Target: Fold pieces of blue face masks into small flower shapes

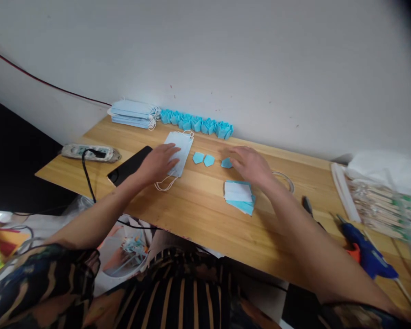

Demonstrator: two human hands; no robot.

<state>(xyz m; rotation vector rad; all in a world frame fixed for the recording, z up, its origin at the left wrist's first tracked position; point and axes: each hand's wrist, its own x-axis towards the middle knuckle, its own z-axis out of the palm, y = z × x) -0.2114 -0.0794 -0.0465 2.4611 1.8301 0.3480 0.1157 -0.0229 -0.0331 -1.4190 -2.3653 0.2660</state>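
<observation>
My left hand (159, 162) rests with fingers spread on a light blue face mask (180, 153) with white ear loops. My right hand (248, 163) is over a small blue folded piece (226, 163), its fingers apart and slightly blurred; whether they touch the piece is unclear. Two more blue five-sided pieces, one (198, 157) beside the other (209, 160), lie between my hands. Nearer the front edge is a small pile of white and blue rectangles (239, 194). A row of blue folded flowers (196, 123) stands along the wall.
A mask stack (132, 113) sits at the back left, near a power strip (91, 152) and black phone (130, 165). Rightward are a tape roll (287, 181), a dark-handled tool (307, 205), a blue glue gun (368, 251) and plastic-wrapped sticks (376, 203). A bin (114, 256) stands below.
</observation>
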